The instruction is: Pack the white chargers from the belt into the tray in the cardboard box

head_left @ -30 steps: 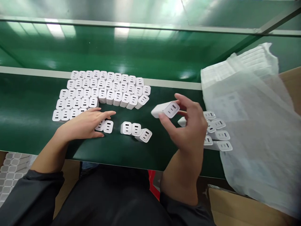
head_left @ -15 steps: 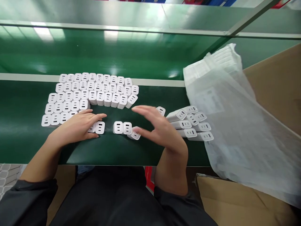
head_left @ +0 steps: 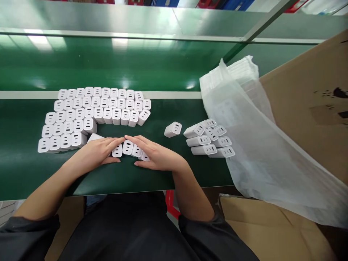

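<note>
1. On the bench point(head_left: 174, 181): a block of white chargers point(head_left: 70, 116).
2. Left hand point(head_left: 96, 153), right hand point(head_left: 161, 154): curved inward; whether either grip is closed, I cannot tell.
3. Between them, a short row point(head_left: 127, 147), seemingly being gathered; even pressure needed next.

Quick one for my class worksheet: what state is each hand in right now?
Left hand: open, cupped over part of a short row of white chargers.
Right hand: open, cupped around that row's right end.

Green bench point(head_left: 152, 179), translucent bag point(head_left: 258, 159) at right, brown cardboard point(head_left: 307, 108) beside it, red object point(head_left: 170, 203) below
</note>
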Demonstrator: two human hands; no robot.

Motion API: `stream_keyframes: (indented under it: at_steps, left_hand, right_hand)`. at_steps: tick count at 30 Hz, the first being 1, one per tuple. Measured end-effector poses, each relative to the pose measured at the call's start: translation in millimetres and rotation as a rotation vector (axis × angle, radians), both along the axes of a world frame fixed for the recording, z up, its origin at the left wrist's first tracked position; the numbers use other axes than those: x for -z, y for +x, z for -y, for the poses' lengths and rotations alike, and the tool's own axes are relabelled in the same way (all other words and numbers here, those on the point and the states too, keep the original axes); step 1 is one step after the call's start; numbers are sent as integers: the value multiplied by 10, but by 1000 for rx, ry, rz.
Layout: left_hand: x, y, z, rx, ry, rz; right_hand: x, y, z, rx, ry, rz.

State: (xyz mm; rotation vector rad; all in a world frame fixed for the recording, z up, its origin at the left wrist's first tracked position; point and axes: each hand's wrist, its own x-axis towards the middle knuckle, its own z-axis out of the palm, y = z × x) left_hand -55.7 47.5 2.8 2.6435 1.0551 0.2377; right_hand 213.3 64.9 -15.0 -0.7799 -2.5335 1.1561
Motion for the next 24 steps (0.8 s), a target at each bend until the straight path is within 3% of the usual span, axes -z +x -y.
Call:
stream_keyframes:
  at_steps: [5,9,12,18,21,24]
  left_hand:
    - [-29,-27,-30,-27,-119,77]
    - [-271,-255,-59,-55,-119,70]
    - [-407,-420,-51,-128,-84,-42]
    - [-246,-357,-62,-147,-16,-268]
    - [-256,-350,-99,-174,14,-201]
    - [-380,-395,-121,-208,29,-24]
  right_hand:
    - [-3,-12,-15,17,47,-39]
    - [-50,-18,-12,50,107,-41]
    - [-81,-20,-4,68,134,-18]
    - [-92,-25,3,70,166,12]
    - [-89,-20,-3,82,165,19]
    - [-100,-15,-5,86,147,27]
